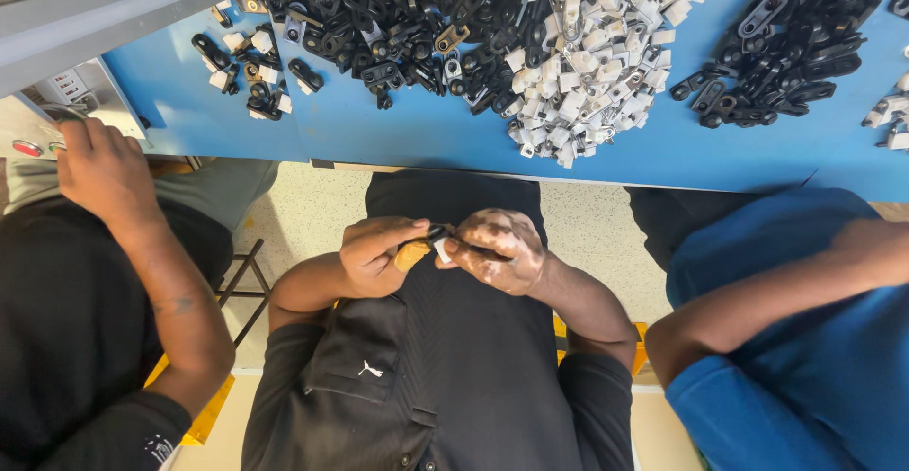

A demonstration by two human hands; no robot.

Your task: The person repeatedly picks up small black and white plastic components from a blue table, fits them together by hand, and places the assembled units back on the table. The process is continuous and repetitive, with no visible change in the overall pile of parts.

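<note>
My left hand and my right hand meet over my lap, just short of the blue table's front edge. Between their fingertips they pinch a small black part with a white piece pressed against it. A tan cover sits on a left fingertip. Both hands are closed around these small pieces, which the fingers hide for the most part. On the table ahead lie a large heap of black parts and a heap of white pieces.
A person in black sits to my left, one hand at a grey machine with a red button. A person in blue sits to my right. Another black heap and a small mixed cluster lie on the table.
</note>
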